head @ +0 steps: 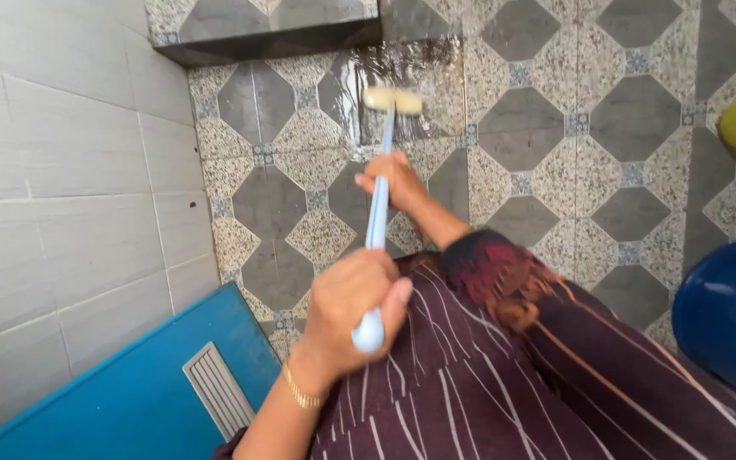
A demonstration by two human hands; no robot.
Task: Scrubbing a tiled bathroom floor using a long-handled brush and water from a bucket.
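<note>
Long-handled brush [379, 200] runs up frame centre. Left hand [355, 311] grips its lower end; right hand [398, 181] clasps mid-handle; bristle head presses wet floor tiles [555, 153] above.

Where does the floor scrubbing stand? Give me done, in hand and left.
Done: a wet, shiny patch shows on the tiled floor around the brush head.
In hand: both hands grip the long-handled brush, left hand at the handle's end, right hand further down, head pressed on the wet tiles.
Left: the tiles to either side look dry and dull.
</note>
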